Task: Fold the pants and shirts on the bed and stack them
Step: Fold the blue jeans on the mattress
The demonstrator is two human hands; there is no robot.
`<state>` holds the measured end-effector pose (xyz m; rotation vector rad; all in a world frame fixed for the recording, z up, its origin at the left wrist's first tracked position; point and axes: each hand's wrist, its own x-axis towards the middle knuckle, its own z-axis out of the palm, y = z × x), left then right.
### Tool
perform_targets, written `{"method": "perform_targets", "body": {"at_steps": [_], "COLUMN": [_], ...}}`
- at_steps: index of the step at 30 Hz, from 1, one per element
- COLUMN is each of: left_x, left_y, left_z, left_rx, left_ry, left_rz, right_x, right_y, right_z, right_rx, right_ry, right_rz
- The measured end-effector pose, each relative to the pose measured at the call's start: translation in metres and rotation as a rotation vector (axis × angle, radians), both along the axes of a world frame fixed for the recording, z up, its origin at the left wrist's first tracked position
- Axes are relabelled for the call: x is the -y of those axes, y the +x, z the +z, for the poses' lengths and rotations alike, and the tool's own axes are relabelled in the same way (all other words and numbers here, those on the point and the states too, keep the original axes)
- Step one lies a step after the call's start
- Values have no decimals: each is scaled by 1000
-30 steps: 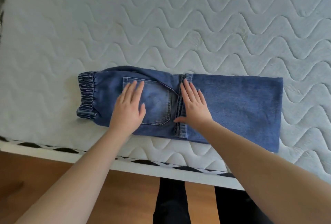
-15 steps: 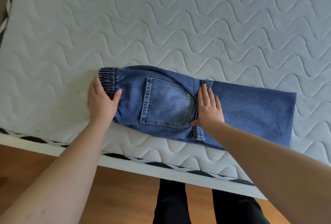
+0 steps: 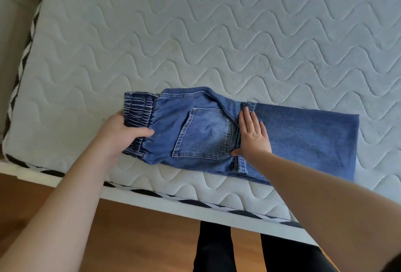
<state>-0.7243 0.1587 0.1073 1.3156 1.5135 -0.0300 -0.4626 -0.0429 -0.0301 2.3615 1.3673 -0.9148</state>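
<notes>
A pair of blue denim pants [image 3: 303, 141] lies folded lengthwise near the front edge of the white quilted mattress [image 3: 195, 43], its back pocket facing up. My left hand [image 3: 121, 135] grips the elastic waistband at the left end and has raised it a little off the mattress. My right hand [image 3: 252, 136] lies flat with straight fingers on the middle of the pants, just right of the pocket, pressing them down. No shirts are in view.
The mattress's black-and-white trimmed edge [image 3: 195, 203] runs along the front and the left side. A wooden floor [image 3: 141, 239] lies below it. My legs in black trousers [image 3: 214, 250] stand close to the bed edge.
My left hand slid from the pocket area to the waistband, took hold of it and began to raise it. My right hand stayed pressed flat on the middle.
</notes>
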Motion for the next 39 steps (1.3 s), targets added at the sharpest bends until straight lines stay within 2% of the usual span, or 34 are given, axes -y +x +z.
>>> {"method": "perform_targets", "body": {"at_steps": [5, 8, 13, 15, 17, 19, 20, 22, 24, 26, 28, 30, 31, 33, 35, 37, 39], "left_x": [54, 76, 102, 111, 119, 129, 135, 154, 179, 208, 235, 252, 254, 247, 233, 212, 192], "left_y": [23, 59, 120, 144, 169, 197, 213, 245, 278, 312, 338, 353, 354, 351, 343, 337, 333], "left_z": [81, 114, 136, 137, 132, 122, 116, 96, 65, 31, 1, -21, -29, -41, -51, -63, -74], "left_rx": [-120, -114, -22, 51, 98, 111, 113, 119, 100, 69, 73, 65, 52, 67, 88, 36, -81], "left_ry": [266, 381, 355, 231, 106, 63, 58, 42, 22, -4, -130, -242, -228, -59, 263, 528, 589], "left_rz": [-344, -410, -535, -570, -620, -663, -684, -732, -767, -773, -744, -751, -773, -776, -807, -944, -1107], "right_x": [5, 5, 11, 14, 20, 38, 52, 92, 134, 163, 180, 191, 193, 193, 190, 184, 180], "right_y": [2, 6, 18, 24, 41, 67, 82, 112, 136, 155, 170, 181, 183, 182, 175, 166, 160], "right_z": [3, 4, 1, -2, 1, 6, 9, 15, 21, 33, 44, 45, 45, 42, 36, 33, 29], "right_rx": [-44, -63, -153, -211, -354, -600, -649, -597, -635, -851, -1036, -1074, -1071, -1000, -891, -738, -589], "right_ry": [59, 94, 159, 182, 225, 350, 420, 488, 511, 554, 584, 586, 589, 597, 606, 608, 611], "right_rz": [1, -2, 34, 76, 110, -53, -147, -328, -599, -987, -1363, -1538, -1577, -1574, -1450, -1284, -1210]}}
